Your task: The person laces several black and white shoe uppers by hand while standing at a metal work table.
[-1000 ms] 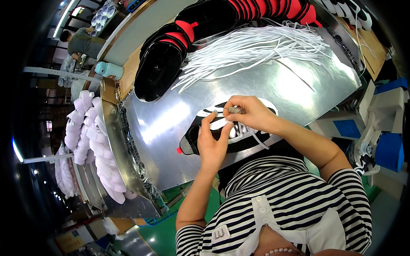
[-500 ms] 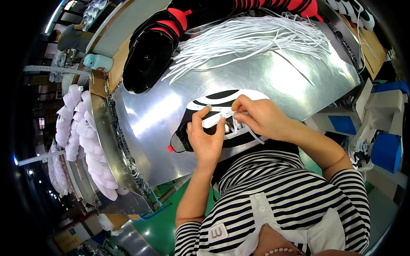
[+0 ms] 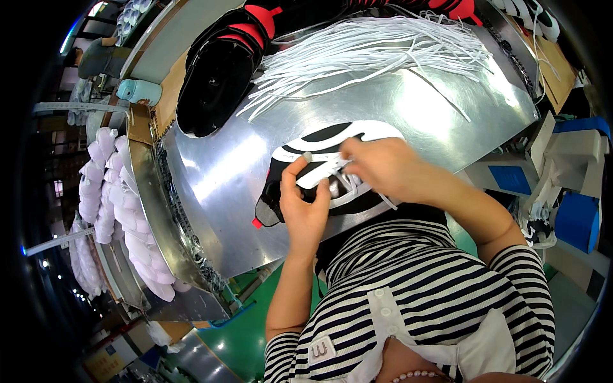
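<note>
A black and white shoe upper (image 3: 329, 135) with a grey heel part and a small red tab lies on the metal table in front of me. My left hand (image 3: 302, 210) grips its opening, thumb and forefinger on either side of a white tongue piece (image 3: 313, 175). Blurred by motion, my right hand (image 3: 388, 167) pinches a white shoelace at the eyelets. Part of the lace (image 3: 387, 202) hangs over the near side of the upper. My right fingertips partly hide the lacing.
A pile of white laces (image 3: 370, 54) covers the far side of the metal table (image 3: 223, 210). Black and red shoe uppers (image 3: 214, 89) line the back edge. A light blue bottle (image 3: 139, 92) stands far left, above hanging white shoe parts (image 3: 137, 223). Bins with blue panels (image 3: 576, 228) stand right.
My right hand has shifted slightly at the eyelets and is now blurred. My left hand keeps its hold, and the shoe upper has barely moved.
</note>
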Demonstrator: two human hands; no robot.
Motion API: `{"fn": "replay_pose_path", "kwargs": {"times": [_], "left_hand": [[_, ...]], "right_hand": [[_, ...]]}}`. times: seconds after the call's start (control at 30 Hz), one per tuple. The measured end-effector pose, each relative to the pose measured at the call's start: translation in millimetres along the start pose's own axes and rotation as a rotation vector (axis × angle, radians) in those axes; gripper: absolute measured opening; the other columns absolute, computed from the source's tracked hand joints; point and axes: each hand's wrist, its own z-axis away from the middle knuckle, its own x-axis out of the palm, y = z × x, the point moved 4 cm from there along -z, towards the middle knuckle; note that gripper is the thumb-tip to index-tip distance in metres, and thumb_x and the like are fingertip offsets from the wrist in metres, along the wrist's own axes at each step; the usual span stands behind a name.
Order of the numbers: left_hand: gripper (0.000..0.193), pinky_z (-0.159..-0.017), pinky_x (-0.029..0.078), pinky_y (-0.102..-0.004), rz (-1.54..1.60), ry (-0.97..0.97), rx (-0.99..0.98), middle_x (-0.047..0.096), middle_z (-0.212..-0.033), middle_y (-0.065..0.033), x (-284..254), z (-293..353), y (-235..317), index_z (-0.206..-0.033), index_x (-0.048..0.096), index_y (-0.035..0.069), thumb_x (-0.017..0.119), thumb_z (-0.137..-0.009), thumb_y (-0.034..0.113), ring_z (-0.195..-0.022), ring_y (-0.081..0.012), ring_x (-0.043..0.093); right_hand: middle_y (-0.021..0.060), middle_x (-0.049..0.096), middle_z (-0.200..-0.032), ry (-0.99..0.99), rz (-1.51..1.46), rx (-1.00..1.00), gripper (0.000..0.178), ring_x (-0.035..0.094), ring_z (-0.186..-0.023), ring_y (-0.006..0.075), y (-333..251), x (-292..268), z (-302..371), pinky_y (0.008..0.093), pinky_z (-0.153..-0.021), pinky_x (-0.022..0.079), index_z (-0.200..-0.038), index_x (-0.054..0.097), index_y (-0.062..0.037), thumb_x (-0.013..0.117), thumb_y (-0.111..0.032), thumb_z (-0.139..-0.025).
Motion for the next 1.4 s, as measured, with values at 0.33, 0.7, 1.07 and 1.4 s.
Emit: {"fn": "replay_pose_path", "kwargs": {"times": [0.33, 0.7, 1.07, 1.4], "left_hand": [[0.039, -0.086, 0.051, -0.0284, 0.427, -0.177, -0.214, 0.065, -0.108, -0.0106, 2.4, -22.2, 21.7, -0.122, 0.054, 0.001, 0.062, -0.085, -0.01, -0.095, -0.0147, 0.063], [0.04, -0.088, 0.045, -0.0387, -0.859, -0.068, 0.479, 0.064, -0.113, -0.013, -7.2, 36.1, 70.6, -0.114, 0.062, 0.002, 0.077, -0.08, 0.014, -0.103, -0.0299, 0.059], [0.027, -0.067, 0.051, -0.0387, -1.0, -0.233, 0.415, 0.069, -0.087, -0.0148, 24.2, -5.1, 47.3, -0.105, 0.067, 0.005, 0.072, -0.082, 0.018, -0.076, -0.0327, 0.066], [0.021, -0.067, 0.048, -0.0308, -0.636, -0.03, 0.412, 0.065, -0.08, -0.0133, 8.6, -9.9, 43.2, -0.097, 0.068, -0.002, 0.074, -0.081, 0.009, -0.069, -0.0225, 0.063]], "right_hand": [[0.0124, 0.067, -0.083, 0.521, -0.257, 0.044, 0.017, 0.064, -0.069, 0.0324, 49.7, 13.0, 13.4, 0.0405, -0.061, 0.048, -0.103, 0.057, -0.0054, 0.063, -0.017, -0.091], [0.0051, 0.067, -0.081, 0.31, -0.211, 0.067, 0.04, 0.067, -0.069, 0.0249, 27.3, 32.1, 60.6, 0.0358, -0.056, 0.049, -0.107, 0.052, -0.0099, 0.074, -0.032, -0.082], [0.0001, 0.056, -0.069, 0.053, 0.106, -0.67, 0.015, 0.063, -0.061, 0.016, -10.1, 52.2, 108.0, 0.0294, -0.045, 0.049, -0.093, 0.059, -0.008, 0.059, -0.016, -0.08], [0.0057, 0.069, -0.073, 0.39, -0.605, -0.128, 0.018, 0.066, -0.06, 0.0181, 29.7, 34.8, 97.0, 0.0272, -0.055, 0.05, -0.097, 0.071, -0.0078, 0.069, -0.023, -0.088]]}}
